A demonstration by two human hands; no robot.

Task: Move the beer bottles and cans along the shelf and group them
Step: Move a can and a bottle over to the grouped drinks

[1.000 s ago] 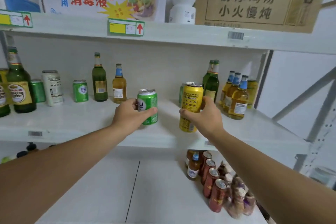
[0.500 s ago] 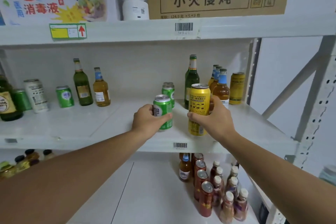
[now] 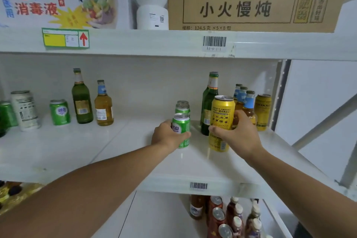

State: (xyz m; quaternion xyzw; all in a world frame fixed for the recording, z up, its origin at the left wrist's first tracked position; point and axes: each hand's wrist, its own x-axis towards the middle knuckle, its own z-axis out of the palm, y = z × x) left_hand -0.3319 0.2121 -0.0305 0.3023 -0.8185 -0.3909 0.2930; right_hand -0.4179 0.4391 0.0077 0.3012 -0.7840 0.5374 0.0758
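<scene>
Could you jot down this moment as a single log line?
left hand grips green can | right hand grips yellow can | both at right-hand drinks group on shelf

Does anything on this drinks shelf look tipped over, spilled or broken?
Nothing stands out. Every bottle and can in view stands upright. The left hand grips a small green can and the right hand a tall yellow can, both upright on the white shelf.
</scene>
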